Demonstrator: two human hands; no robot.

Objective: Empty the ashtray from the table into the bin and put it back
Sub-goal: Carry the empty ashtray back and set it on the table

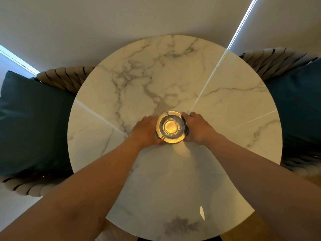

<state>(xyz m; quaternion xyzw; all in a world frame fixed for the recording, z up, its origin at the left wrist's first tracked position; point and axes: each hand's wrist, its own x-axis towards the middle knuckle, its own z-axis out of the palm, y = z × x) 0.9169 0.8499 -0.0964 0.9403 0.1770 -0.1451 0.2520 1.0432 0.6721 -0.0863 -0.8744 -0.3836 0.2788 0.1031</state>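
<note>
A single wide-angle head camera looks steeply down from above the near edge of a round marble table [173,75], close enough that both forearms run in from the bottom corners. Its view reaches the far wall and takes in cushioned chairs [34,119] left and right.

Teal cushions [33,124] on woven chairs [66,77].

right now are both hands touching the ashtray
Touching. The head view shows the left hand and right hand pressed against opposite sides of the ashtray, with no gap visible at either rim, on the marble table.
</note>
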